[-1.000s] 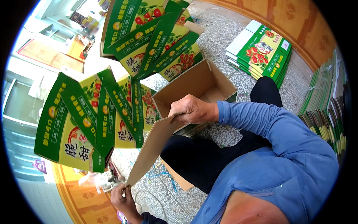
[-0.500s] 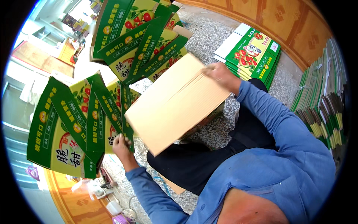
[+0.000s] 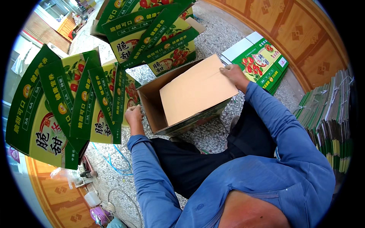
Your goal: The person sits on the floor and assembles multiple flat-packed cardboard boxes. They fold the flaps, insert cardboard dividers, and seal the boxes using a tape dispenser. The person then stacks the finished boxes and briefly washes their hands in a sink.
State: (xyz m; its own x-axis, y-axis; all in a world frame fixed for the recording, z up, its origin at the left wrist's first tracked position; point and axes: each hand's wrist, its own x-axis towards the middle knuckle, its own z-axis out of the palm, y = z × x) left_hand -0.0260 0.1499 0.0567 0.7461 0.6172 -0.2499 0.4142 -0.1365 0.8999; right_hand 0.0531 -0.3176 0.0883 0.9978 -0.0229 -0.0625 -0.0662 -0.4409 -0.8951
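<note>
My right hand (image 3: pixel 235 77) grips the far right corner of a plain tan cardboard sheet (image 3: pixel 199 89). The sheet lies slanted over an open carton (image 3: pixel 151 110) in front of my knees, its left edge down inside the opening. At the left, several printed green-and-yellow cartons (image 3: pixel 81 125) lean fanned against each other. My left hand (image 3: pixel 134 115), fingers curled, is closed at the lower edge of the nearest green carton (image 3: pixel 131 91), just left of the open carton.
More green cartons (image 3: pixel 152 38) stand at the far left. Flat folded cartons lie in a pile (image 3: pixel 262 62) at the far right. Tied bundles of flattened cartons (image 3: pixel 329 114) stand along the right wall. Blue strapping (image 3: pixel 114 161) lies on the speckled floor at the left.
The cardboard sheet has come down and right, from covering the view of the open carton to resting partly in it. My left hand has moved up the picture. The view has shifted.
</note>
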